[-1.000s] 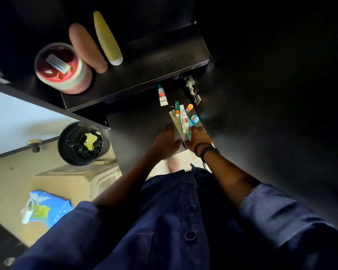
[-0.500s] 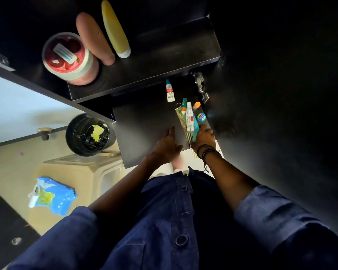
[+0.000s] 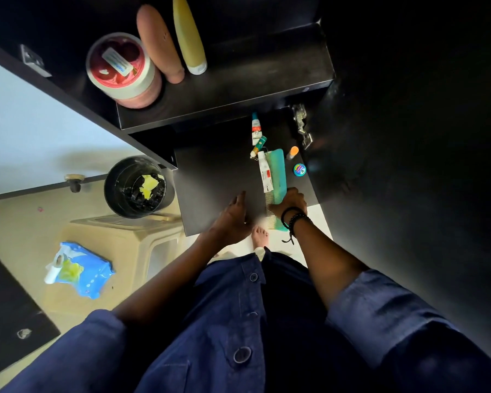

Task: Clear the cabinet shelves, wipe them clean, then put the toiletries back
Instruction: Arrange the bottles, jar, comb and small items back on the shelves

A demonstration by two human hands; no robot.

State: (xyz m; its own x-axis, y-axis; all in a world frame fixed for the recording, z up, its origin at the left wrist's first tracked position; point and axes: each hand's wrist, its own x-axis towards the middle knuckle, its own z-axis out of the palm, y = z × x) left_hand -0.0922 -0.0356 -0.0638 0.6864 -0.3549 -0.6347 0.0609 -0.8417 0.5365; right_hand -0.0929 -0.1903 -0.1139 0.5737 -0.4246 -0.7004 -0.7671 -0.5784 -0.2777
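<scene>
A black lower shelf point(image 3: 216, 177) carries small toiletries at its right side: a white tube point(image 3: 266, 173), a teal comb point(image 3: 278, 171), a red-and-white tube point(image 3: 255, 129), a small green-capped tube point(image 3: 259, 145), an orange-capped stick point(image 3: 292, 152) and a round blue tin point(image 3: 299, 169). My right hand point(image 3: 291, 202) grips the near end of the teal comb at the shelf's front edge. My left hand point(image 3: 234, 214) rests flat on the shelf front, fingers spread, holding nothing. The upper shelf point(image 3: 253, 80) holds a red tub point(image 3: 121, 66), a pink bottle point(image 3: 159, 43) and a yellow bottle point(image 3: 189, 35).
A black bin point(image 3: 136, 188) with yellow scraps stands on a beige stool point(image 3: 131, 239) at the left. A blue wipes pack point(image 3: 80, 269) lies on the floor. The open cabinet door point(image 3: 408, 165) rises dark on the right, with a metal hinge point(image 3: 302, 126).
My right hand has shifted the comb and white tube slightly on the lower shelf. My left hand slid a little left along the front edge. The view tilted downward.
</scene>
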